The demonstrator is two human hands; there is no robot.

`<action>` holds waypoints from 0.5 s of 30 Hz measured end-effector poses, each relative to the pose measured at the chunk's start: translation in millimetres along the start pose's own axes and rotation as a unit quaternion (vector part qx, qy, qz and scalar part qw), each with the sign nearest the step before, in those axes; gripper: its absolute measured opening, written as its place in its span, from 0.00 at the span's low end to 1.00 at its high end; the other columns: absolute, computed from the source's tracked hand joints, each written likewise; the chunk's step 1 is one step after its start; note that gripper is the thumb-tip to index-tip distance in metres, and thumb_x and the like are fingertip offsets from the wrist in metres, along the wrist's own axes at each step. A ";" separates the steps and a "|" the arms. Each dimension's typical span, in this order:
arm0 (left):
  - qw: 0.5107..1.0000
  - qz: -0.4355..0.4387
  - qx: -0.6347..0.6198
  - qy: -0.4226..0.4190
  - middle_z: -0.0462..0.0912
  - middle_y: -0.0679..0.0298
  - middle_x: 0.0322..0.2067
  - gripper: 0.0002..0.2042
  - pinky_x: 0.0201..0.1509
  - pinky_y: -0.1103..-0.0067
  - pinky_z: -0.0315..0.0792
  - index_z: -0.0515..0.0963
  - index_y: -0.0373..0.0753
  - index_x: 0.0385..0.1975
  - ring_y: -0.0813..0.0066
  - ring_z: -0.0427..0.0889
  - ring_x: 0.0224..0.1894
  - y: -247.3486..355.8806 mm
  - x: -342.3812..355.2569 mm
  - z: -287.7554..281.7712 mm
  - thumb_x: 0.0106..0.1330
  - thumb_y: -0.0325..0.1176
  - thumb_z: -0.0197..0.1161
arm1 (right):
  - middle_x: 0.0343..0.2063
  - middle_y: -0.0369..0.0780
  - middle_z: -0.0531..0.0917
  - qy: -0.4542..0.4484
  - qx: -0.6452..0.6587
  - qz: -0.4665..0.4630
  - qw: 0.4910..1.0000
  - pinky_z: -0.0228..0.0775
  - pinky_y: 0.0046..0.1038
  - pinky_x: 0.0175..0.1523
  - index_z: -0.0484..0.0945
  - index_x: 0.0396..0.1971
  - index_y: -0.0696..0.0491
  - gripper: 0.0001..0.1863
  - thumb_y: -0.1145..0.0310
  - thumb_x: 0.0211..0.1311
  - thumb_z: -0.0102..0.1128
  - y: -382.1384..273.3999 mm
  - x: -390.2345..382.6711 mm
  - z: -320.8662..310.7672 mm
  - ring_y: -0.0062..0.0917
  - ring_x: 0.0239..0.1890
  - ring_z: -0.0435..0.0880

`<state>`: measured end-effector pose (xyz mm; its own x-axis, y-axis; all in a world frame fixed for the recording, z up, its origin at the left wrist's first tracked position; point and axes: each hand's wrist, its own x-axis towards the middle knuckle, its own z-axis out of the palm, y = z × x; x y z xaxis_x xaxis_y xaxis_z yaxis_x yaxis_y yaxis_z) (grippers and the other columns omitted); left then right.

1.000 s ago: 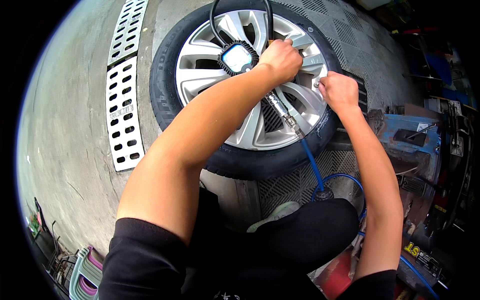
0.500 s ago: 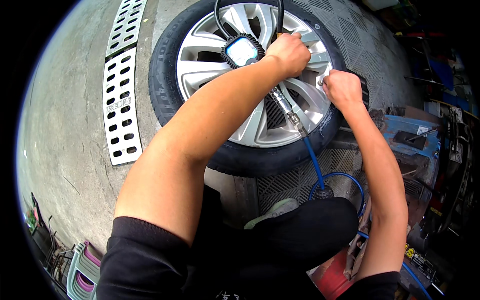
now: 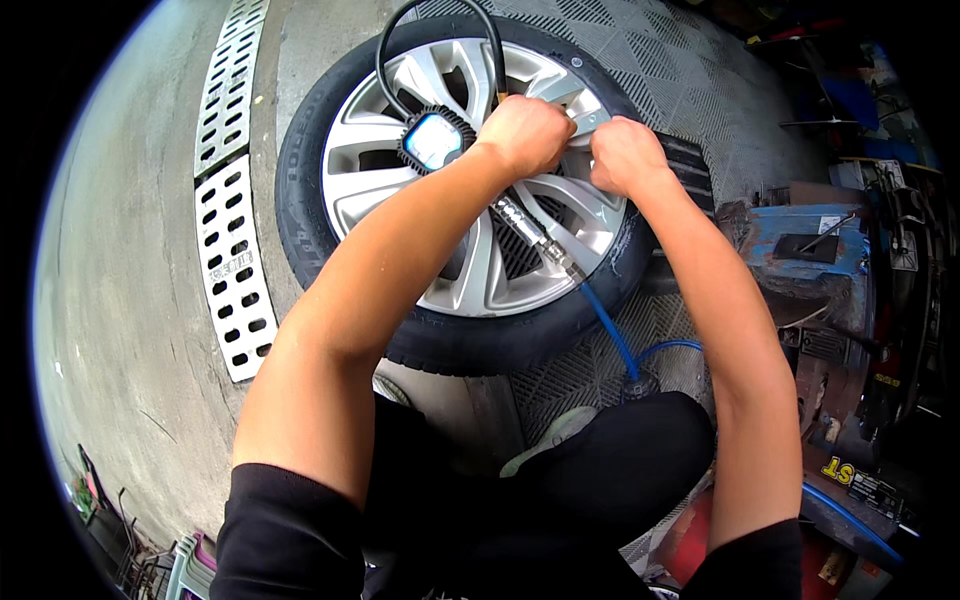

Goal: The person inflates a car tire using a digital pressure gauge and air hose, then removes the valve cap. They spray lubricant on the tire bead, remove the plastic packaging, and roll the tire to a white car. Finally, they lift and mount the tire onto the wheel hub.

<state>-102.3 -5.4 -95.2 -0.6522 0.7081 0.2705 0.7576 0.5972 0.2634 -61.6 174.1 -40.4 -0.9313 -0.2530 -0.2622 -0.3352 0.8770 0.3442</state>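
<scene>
A tire (image 3: 470, 345) with a silver spoked wheel (image 3: 365, 130) lies flat on the floor. A digital inflator gauge (image 3: 432, 140) with a lit screen rests over the spokes, with a black hose (image 3: 383, 55) looping above it and a metal coupling (image 3: 530, 230) joined to a blue hose (image 3: 606, 318) below. My left hand (image 3: 525, 132) is closed on the inflator just right of the screen; its fingertips are hidden. My right hand (image 3: 628, 152) is close beside it at the wheel's right side, fingers curled in; what they hold is hidden.
Perforated white plates (image 3: 228, 270) run along the left. Grey grated matting (image 3: 640, 55) lies behind the tire, a worn blue metal piece (image 3: 815, 225) and other equipment at the right, red metal (image 3: 690, 545) at lower right. My knee (image 3: 650, 450) and shoe (image 3: 545, 440) are below the wheel.
The view has shifted, placing the wheel lower and further left. My right hand has moved up and left along the rim, closer to my left hand.
</scene>
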 end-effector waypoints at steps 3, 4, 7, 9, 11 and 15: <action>1.000 0.009 0.006 0.017 0.87 0.58 0.36 0.09 0.46 0.60 0.81 0.85 0.41 0.32 0.52 0.87 0.41 4.4 3.3 0.9 0.64 0.39 0.64 | 0.44 0.44 0.89 0.095 0.159 0.069 0.980 0.75 0.36 0.63 0.90 0.41 0.49 0.15 0.67 0.61 0.55 8.5 2.8 7.3 0.39 0.54 0.84; 0.999 0.025 0.005 0.037 0.87 0.58 0.35 0.09 0.46 0.59 0.81 0.86 0.41 0.31 0.52 0.87 0.41 4.3 2.7 4.4 0.63 0.40 0.65 | 0.47 0.45 0.89 0.121 0.208 0.087 0.967 0.73 0.37 0.65 0.90 0.44 0.50 0.17 0.66 0.62 0.54 5.6 4.8 8.2 0.40 0.57 0.82; 0.998 -0.032 -0.046 -0.012 0.88 0.56 0.33 0.11 0.45 0.58 0.81 0.85 0.41 0.30 0.50 0.87 0.39 19.0 -1.5 18.8 0.60 0.43 0.67 | 0.56 0.46 0.85 0.139 0.293 0.100 0.941 0.70 0.40 0.68 0.85 0.56 0.48 0.23 0.61 0.67 0.49 -1.5 18.8 9.2 0.41 0.62 0.80; 0.993 -0.093 -0.064 -0.038 0.88 0.53 0.32 0.15 0.44 0.57 0.81 0.85 0.41 0.30 0.46 0.87 0.36 13.7 -6.7 32.5 0.57 0.48 0.71 | 0.61 0.48 0.82 0.121 0.319 0.113 0.933 0.66 0.41 0.72 0.80 0.63 0.45 0.26 0.58 0.70 0.45 -22.2 28.4 -7.2 0.41 0.67 0.76; 0.987 -0.102 -0.120 -0.015 0.88 0.53 0.31 0.15 0.43 0.57 0.81 0.85 0.41 0.30 0.46 0.87 0.35 31.0 1.1 22.5 0.59 0.48 0.71 | 0.63 0.48 0.80 0.141 0.356 0.132 0.915 0.64 0.41 0.74 0.80 0.64 0.44 0.26 0.57 0.70 0.44 -14.0 30.1 6.0 0.40 0.70 0.73; 0.983 -0.108 -0.145 -0.036 0.88 0.52 0.38 0.17 0.46 0.57 0.80 0.85 0.44 0.39 0.47 0.86 0.41 43.9 10.8 22.5 0.60 0.50 0.70 | 0.67 0.48 0.77 0.154 0.371 0.131 0.906 0.57 0.41 0.78 0.78 0.66 0.43 0.29 0.51 0.73 0.40 -8.6 36.6 17.1 0.40 0.75 0.66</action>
<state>-75.5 36.9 -101.6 -0.7852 0.6084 0.1153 0.5561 0.6109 0.5635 -90.3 164.3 -68.4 -0.9990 0.0012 0.0444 -0.0155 0.9276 -0.3731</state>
